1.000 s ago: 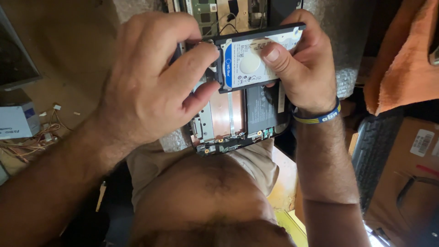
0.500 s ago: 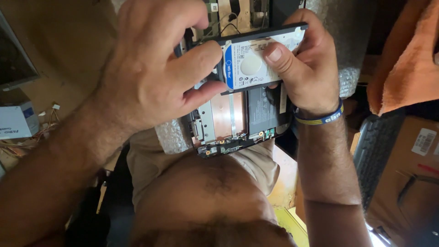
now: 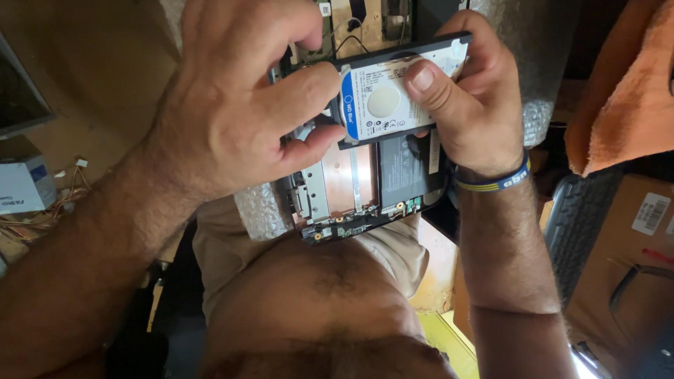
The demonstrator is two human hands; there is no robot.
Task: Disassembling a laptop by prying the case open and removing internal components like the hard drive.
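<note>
White-and-blue labelled hard drive (image 3: pixel 393 95) gripped between left hand (image 3: pixel 232 105) and right hand (image 3: pixel 470 105).

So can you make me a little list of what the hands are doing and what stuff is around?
left hand: grips the left end of the hard drive, thumb on its label
right hand: holds the right end of the hard drive, thumb on top
hard drive: flat, white and blue label, lifted above the open laptop
open laptop: cover off, copper plate and circuit board showing, resting on the person's lap
wristband: blue and yellow, on the right wrist
orange cloth: at the right
cardboard box: lower right
</note>
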